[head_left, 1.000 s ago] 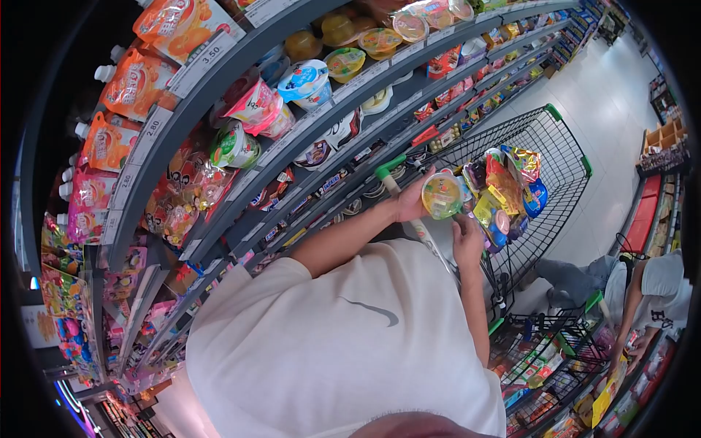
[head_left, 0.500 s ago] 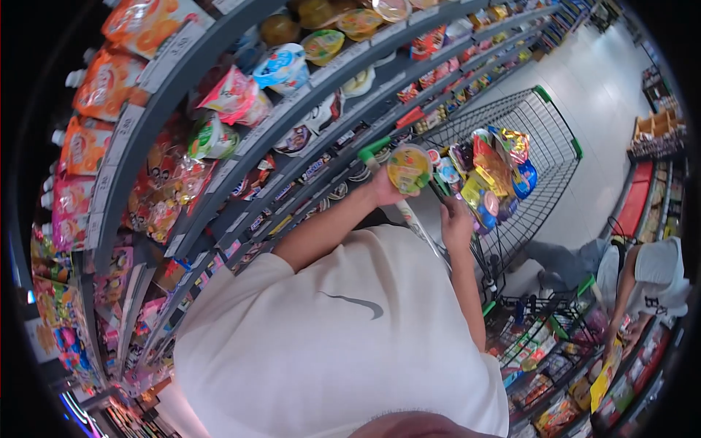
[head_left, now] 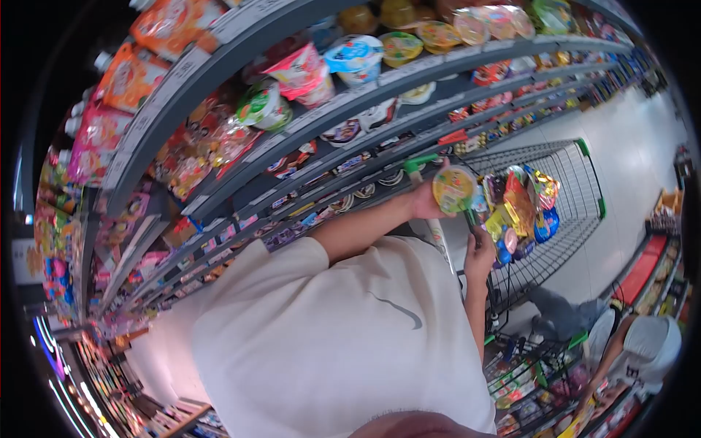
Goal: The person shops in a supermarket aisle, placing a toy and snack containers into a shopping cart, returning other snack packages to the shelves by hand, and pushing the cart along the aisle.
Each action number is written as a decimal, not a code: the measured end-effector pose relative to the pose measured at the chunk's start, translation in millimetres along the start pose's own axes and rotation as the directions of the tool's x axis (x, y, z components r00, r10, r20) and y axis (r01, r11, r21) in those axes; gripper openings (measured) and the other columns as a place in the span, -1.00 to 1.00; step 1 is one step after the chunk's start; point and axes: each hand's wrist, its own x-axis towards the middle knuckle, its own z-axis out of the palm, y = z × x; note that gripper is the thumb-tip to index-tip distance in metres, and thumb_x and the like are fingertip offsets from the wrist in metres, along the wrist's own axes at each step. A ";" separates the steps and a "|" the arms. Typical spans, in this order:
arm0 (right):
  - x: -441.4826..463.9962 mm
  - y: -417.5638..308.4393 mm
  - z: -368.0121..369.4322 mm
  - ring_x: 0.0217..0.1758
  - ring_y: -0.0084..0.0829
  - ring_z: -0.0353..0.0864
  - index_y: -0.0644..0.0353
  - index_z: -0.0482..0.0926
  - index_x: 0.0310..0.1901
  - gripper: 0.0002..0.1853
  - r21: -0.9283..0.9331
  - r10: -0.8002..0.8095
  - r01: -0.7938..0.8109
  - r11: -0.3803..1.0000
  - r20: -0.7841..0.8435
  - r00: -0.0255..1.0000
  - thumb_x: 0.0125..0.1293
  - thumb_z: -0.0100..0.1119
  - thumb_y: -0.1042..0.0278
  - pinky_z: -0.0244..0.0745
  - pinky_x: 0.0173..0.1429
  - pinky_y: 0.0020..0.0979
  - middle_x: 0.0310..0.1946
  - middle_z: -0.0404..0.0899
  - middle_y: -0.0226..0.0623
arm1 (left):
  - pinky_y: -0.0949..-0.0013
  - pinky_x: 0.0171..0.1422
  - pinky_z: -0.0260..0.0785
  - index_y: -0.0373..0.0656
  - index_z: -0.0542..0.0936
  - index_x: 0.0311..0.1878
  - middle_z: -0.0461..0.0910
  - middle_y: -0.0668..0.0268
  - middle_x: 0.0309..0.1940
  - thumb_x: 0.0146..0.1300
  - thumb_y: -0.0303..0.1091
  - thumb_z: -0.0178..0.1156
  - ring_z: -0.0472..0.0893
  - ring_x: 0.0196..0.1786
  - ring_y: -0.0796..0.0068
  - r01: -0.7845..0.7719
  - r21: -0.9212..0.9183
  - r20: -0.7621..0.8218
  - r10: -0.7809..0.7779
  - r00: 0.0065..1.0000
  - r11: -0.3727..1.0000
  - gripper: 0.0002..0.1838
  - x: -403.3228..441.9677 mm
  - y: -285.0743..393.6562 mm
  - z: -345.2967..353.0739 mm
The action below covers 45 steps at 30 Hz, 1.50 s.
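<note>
My left hand [head_left: 425,202] is closed around a round fruit jelly cup [head_left: 453,189] with a clear, yellowish lid facing up. The cup is above the rear end of a wire shopping cart [head_left: 573,241] with green corners. Just right of the white handle bar [head_left: 440,241], my right hand [head_left: 479,254] has its fingers curled at a dark green edge of the cart. Inside the cart, near the handle end, lies a pile of packaged snacks [head_left: 518,206] in gold, red, yellow and blue wrappers.
Shelves along the left carry cup desserts [head_left: 354,58], pink cups [head_left: 301,73] and orange spouted pouches [head_left: 171,29]. A second cart [head_left: 537,365] with goods stands at lower right. Beside it, a person in a light top [head_left: 642,354] bends over. More shelving [head_left: 642,270] lines the right.
The view has turned, so shelves and cart appear shifted right and down. My left hand still holds the jelly cup, and my right hand remains by the cart's rear edge.
</note>
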 end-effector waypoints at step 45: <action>2.5 -12.1 -2.2 -0.07 0.03 0.65 0.17 0.62 -0.02 -0.79 0.008 0.061 -0.061 0.998 -0.048 0.997 0.34 0.23 0.37 0.55 0.00 -0.10 -0.14 0.64 -0.09 | 0.20 0.38 0.37 0.04 0.46 0.41 0.54 0.11 0.30 0.06 -0.33 0.47 0.56 0.31 0.14 0.428 0.603 0.264 0.675 0.689 -0.673 -0.23 -91.7 274.7 196.4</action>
